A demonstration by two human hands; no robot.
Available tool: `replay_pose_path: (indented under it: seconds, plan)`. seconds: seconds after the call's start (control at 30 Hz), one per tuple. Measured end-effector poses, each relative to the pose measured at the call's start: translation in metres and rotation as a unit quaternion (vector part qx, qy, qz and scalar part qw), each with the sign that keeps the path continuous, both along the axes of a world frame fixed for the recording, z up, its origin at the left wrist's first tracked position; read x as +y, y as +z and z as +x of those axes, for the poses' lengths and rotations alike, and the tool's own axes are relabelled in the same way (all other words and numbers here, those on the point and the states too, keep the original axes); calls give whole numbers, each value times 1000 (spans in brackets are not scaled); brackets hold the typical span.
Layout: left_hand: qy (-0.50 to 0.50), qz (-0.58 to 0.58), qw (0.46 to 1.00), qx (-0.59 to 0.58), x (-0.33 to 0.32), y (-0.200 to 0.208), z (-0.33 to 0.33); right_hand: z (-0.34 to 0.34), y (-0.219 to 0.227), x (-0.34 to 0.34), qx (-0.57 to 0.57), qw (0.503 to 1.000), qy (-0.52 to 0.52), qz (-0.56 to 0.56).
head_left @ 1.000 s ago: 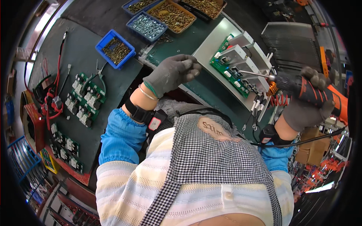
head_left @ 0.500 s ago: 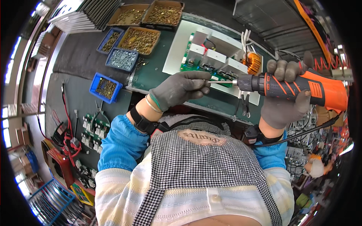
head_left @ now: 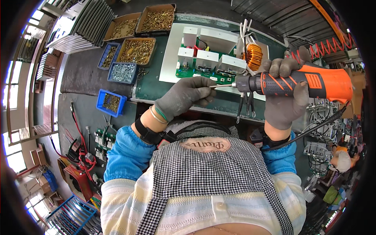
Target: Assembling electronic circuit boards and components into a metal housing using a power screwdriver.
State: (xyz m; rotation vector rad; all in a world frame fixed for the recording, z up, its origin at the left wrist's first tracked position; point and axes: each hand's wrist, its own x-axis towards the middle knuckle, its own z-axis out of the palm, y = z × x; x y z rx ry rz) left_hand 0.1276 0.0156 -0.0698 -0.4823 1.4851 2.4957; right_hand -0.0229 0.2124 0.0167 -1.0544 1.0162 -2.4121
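My right hand (head_left: 288, 94), in a grey glove, grips an orange and black electric screwdriver (head_left: 313, 83) held level, its bit pointing left. The thin metal screwdriver bit (head_left: 224, 85) ends at the fingertips of my left hand (head_left: 184, 97), also gloved. Those fingers are pinched together at the bit's tip, and whatever small piece they may hold there is hidden. Just beyond both hands lies a green circuit board (head_left: 199, 73) with pale metal heat sinks (head_left: 207, 58), on a white plate (head_left: 168, 64). A copper-wound ring coil (head_left: 252, 56) stands at its right end, beside upright white cables.
Boxes of brass-coloured screws (head_left: 137, 51) stand at the back left, with a blue tray of silver hardware (head_left: 122, 73) and another blue tray (head_left: 109, 102) nearer. Red and black cables (head_left: 83, 152) and small circuit boards lie at left. A black cord (head_left: 313, 133) trails from the screwdriver.
The view has shifted, so the board and trays sit slightly differently in the picture. Both hands keep the same grip, with the bit still at my left fingertips.
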Motion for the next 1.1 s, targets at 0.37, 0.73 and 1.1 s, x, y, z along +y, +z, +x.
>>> replay_pose_path:
  seconds: [0.37, 0.73, 1.1]
  plan:
    - [48, -46, 998, 4, -1, 5, -3, 2, 2, -9, -32, 995, -57, 70]
    - [106, -104, 986, -77, -11, 5, 5, -2, -5, -33, -43, 996, -47, 58]
    - [189, -175, 962, -86, -57, -23, 30, 0, -27, -53, -1, 995, -29, 100]
